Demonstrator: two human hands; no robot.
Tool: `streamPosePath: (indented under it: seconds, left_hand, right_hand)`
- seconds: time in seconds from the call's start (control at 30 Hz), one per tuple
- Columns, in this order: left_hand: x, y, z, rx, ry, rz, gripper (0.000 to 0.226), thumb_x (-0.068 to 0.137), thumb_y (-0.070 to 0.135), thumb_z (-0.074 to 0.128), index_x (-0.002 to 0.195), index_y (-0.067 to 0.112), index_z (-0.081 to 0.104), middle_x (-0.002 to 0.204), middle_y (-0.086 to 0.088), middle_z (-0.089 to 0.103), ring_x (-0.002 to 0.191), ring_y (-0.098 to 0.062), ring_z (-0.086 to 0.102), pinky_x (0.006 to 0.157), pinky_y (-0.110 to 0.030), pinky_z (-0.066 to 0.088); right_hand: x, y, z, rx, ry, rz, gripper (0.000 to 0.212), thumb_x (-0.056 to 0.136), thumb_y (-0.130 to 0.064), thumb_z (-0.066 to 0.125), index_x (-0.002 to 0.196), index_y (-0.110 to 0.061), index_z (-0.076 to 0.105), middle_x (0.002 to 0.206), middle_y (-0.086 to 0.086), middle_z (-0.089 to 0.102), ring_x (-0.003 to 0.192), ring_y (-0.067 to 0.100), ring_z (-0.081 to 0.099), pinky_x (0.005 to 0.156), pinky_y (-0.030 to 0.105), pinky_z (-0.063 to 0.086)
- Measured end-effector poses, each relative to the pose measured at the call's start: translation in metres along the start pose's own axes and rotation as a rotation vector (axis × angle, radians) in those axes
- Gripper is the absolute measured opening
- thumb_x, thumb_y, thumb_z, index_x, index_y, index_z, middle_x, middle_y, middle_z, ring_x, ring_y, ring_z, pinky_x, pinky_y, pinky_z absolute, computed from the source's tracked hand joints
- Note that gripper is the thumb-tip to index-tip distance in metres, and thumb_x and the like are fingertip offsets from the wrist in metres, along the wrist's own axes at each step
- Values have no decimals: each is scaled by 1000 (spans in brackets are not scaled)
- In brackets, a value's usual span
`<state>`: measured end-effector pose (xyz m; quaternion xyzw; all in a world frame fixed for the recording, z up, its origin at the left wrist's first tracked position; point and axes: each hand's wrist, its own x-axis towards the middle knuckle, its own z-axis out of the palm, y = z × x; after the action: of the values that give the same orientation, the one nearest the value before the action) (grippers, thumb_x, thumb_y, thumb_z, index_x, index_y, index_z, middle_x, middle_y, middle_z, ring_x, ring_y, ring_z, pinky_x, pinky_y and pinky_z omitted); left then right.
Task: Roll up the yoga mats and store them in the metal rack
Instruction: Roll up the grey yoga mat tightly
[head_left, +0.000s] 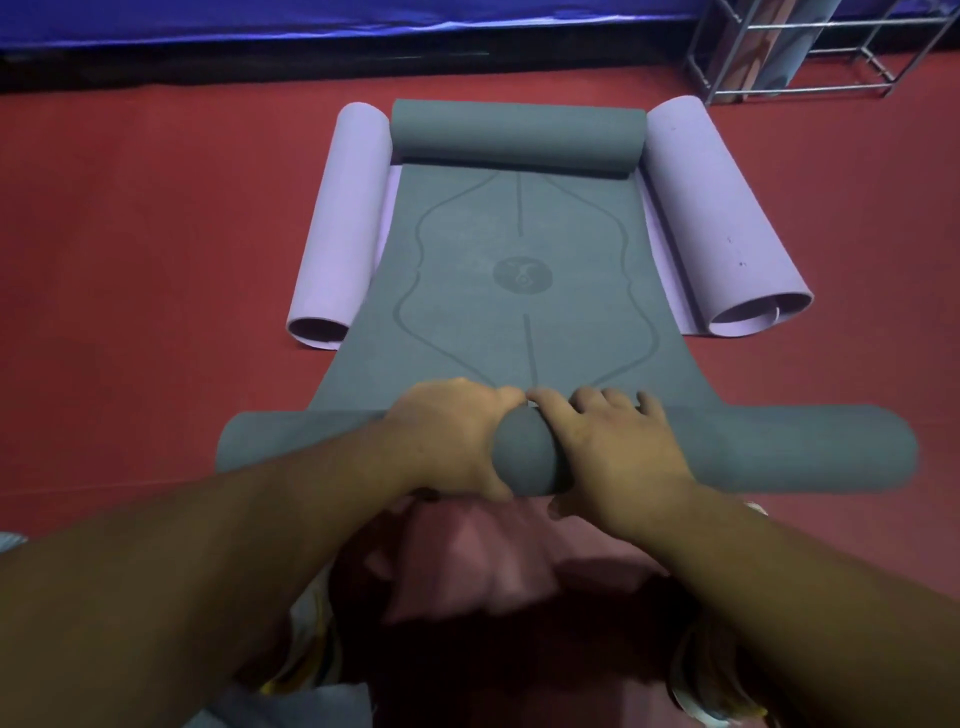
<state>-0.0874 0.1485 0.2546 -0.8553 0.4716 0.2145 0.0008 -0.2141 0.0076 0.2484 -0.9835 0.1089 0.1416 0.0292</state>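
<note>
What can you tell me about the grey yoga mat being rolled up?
The grey yoga mat looks like matte foam, printed with darker alignment lines and a round emblem. Both ends are curled into rolls, with the flat middle lying over a purple mat on the red floor. The left hand and right hand press on the near roll.

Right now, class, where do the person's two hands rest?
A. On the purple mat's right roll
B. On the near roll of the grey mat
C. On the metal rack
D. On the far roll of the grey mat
B: the left hand and right hand sit side by side on the near roll of the grey mat, close to the person.
</note>
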Motion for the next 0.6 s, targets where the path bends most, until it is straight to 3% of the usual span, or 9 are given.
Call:
streamPosePath:
  seconds: [0.1,0.2,0.3,0.4,0.53,0.6]
  left_hand:
    - [-2,3,1,-16,-83,16,78,59,65,79,126,42,47,109,10,64,101,-18,63,77,-31,48]
    - [-9,11,14,124,73,35,82,63,65,77,131,39,40,115,4,58,106,-23,60,86,-38,49]
    - [-10,15,19,221,181,32,94,60,66,80,136,39,31,115,1,56,106,-25,58,86,-40,44]
    - [-9,12,22,137,160,14,83,64,65,76,132,39,37,108,2,61,99,-25,63,80,-38,47]
    - [-5,3,16,19,31,-33,81,59,65,78,128,42,43,107,8,65,98,-21,65,74,-33,48]
    - [-3,-1,12,-22,-54,-38,82,55,66,80,126,44,45,106,11,66,97,-18,65,76,-33,51]
  right_hand:
    - [2,0,0,38,-50,0,78,61,-60,80,122,-33,40,109,1,61,105,27,60,83,39,41]
    - [6,8,-7,108,-113,-14,65,65,-56,79,113,-27,47,103,1,67,98,30,65,74,35,45]
    - [10,15,-15,135,-152,-23,66,63,-55,82,112,-28,47,104,-1,67,96,29,66,71,33,45]
    - [9,9,-6,115,-152,-37,72,63,-60,80,117,-30,43,108,-1,64,100,28,62,76,35,41]
    - [1,5,6,53,-66,-31,97,56,-65,80,136,-40,31,123,-3,53,117,26,52,99,48,40]
    - [0,4,9,44,-70,-30,95,56,-63,81,134,-40,33,119,-3,57,115,26,54,97,46,40]
